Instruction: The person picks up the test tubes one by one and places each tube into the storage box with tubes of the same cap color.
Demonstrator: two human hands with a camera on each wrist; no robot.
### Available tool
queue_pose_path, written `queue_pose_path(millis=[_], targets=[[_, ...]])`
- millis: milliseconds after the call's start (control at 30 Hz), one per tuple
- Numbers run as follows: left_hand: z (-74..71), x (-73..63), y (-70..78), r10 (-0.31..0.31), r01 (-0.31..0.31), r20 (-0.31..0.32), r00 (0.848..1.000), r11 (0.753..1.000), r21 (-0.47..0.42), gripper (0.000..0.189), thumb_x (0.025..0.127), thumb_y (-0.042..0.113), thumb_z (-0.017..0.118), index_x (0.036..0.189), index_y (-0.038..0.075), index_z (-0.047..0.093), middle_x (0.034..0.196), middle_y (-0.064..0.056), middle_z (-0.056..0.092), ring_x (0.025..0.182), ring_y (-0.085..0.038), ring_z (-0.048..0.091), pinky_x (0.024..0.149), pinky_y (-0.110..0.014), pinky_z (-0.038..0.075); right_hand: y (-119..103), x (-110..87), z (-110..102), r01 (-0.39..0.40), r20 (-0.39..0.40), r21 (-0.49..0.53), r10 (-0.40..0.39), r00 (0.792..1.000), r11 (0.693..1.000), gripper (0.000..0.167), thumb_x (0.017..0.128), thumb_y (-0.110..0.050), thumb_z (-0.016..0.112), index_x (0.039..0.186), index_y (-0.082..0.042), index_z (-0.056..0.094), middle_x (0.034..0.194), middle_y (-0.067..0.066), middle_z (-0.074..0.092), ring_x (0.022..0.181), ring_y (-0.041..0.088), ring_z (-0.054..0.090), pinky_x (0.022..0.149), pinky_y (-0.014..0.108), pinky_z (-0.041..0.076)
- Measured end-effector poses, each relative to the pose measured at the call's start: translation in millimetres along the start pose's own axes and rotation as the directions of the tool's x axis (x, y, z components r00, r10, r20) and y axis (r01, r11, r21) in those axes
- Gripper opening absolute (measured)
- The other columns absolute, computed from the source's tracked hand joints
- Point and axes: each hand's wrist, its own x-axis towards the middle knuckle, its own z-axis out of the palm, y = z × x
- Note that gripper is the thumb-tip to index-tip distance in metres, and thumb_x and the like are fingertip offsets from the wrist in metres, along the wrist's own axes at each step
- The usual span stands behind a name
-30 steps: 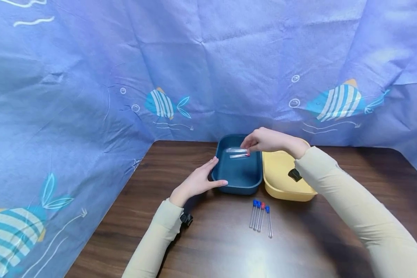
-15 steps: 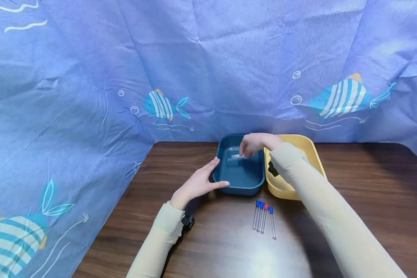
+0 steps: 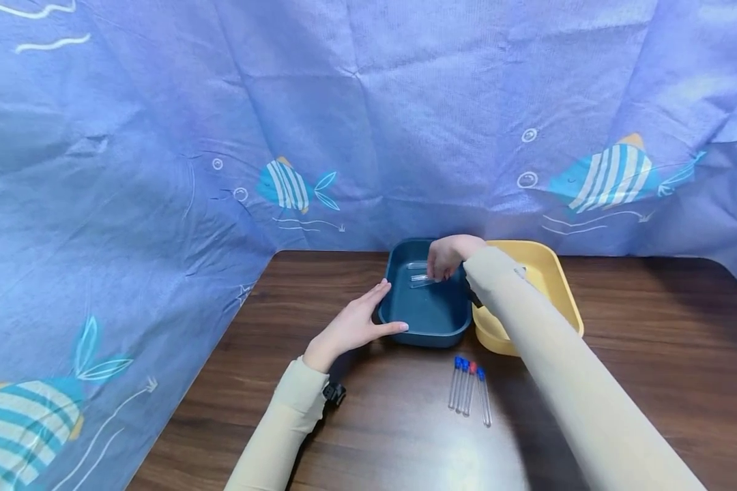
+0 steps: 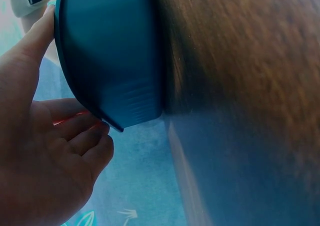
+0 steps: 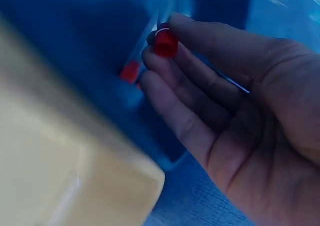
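My right hand (image 3: 447, 257) reaches into the dark blue tray (image 3: 426, 337). In the right wrist view, its thumb and fingers pinch a clear test tube by its red cap (image 5: 165, 43). Another red cap (image 5: 130, 71) shows below, inside the tray. Clear test tubes (image 3: 422, 281) lie sideways near the right fingers in the head view, partly hidden by the hand. My left hand (image 3: 351, 326) rests on the left side of the blue tray, thumb at the near rim and fingers spread along the side; in the left wrist view the fingers (image 4: 82, 131) touch the rim.
A yellow tray (image 3: 543, 273) stands against the blue tray's right side, partly under the right sleeve (image 3: 528, 314). Several capped test tubes (image 3: 463, 387), blue and red, lie on the wooden table (image 3: 393, 423) in front. A fish-patterned cloth (image 3: 405, 123) hangs behind.
My right hand has gone lower into the blue tray with the test tube, and its forearm has swung left across the yellow tray. My left hand stays at the tray.
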Motion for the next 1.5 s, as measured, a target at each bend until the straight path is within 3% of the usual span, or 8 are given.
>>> queue_pose_path(millis=[167,433,733,1000,1200,1500], targets=[[-1.7,0.8,-0.5,-0.003,0.003,0.002,1.000,1.000,0.006,0.100,0.087,0.068,0.064,0.161,0.013,0.026,0.167,0.002,0.018,0.151,-0.018,0.023,0.119,-0.044,0.029,-1.3,-0.9,-2.4,-0.055,-0.003,-0.065,0.055,0.998,0.996,0.027,0.093,-0.004,0.067,0.119,-0.006,0.073,0.103,0.006,0.073,0.096,0.022,0.068,0.090,0.038,0.056],[1.1,-1.9,-1.3,-0.016,0.016,-0.003,1.000,1.000,-0.011,0.100,0.087,0.068,0.064,0.161,0.014,0.026,0.167,0.003,0.019,0.151,-0.019,0.025,0.118,-0.045,0.030,-9.7,4.8,3.2,-0.028,-0.002,-0.080,0.028,1.000,0.996,0.026,0.095,-0.002,0.066,0.120,-0.006,0.072,0.106,0.009,0.072,0.095,0.022,0.067,0.090,0.038,0.056],[-1.4,-0.8,-4.5,-0.020,0.020,-0.007,1.000,1.000,-0.010,0.100,0.087,0.069,0.064,0.161,0.015,0.026,0.167,0.003,0.019,0.151,-0.019,0.024,0.118,-0.045,0.030,-5.7,9.1,2.0,-0.077,-0.092,0.033,0.080,0.993,0.996,0.026,0.095,-0.004,0.066,0.120,-0.010,0.072,0.112,0.012,0.069,0.105,0.030,0.062,0.099,0.048,0.050],[0.5,-2.9,-2.5,-0.008,0.008,0.015,1.000,1.000,-0.022,0.100,0.088,0.069,0.063,0.162,0.014,0.025,0.167,0.002,0.017,0.151,-0.020,0.023,0.118,-0.046,0.029,4.5,12.4,8.1,-0.071,-0.146,0.014,0.073,0.987,0.997,0.024,0.094,-0.005,0.068,0.117,-0.011,0.073,0.112,0.011,0.068,0.102,0.027,0.060,0.096,0.045,0.051],[0.5,-2.6,0.8,-0.007,0.007,0.023,1.000,1.000,-0.014,0.100,0.088,0.068,0.063,0.162,0.014,0.023,0.167,0.003,0.016,0.151,-0.019,0.022,0.119,-0.045,0.028,6.7,13.5,10.7,-0.082,-0.112,0.086,0.092,0.989,0.993,0.027,0.096,-0.006,0.067,0.122,-0.009,0.070,0.111,0.013,0.066,0.103,0.029,0.059,0.099,0.047,0.050],[-4.7,0.2,1.7,-0.020,0.020,0.027,0.999,1.000,-0.017,0.101,0.087,0.069,0.063,0.162,0.015,0.022,0.167,0.004,0.016,0.151,-0.019,0.023,0.118,-0.046,0.029,1.7,14.2,1.3,-0.113,-0.078,0.105,0.122,0.990,0.988,0.037,0.095,-0.008,0.068,0.132,-0.011,0.065,0.111,0.013,0.067,0.104,0.028,0.061,0.096,0.044,0.052]])
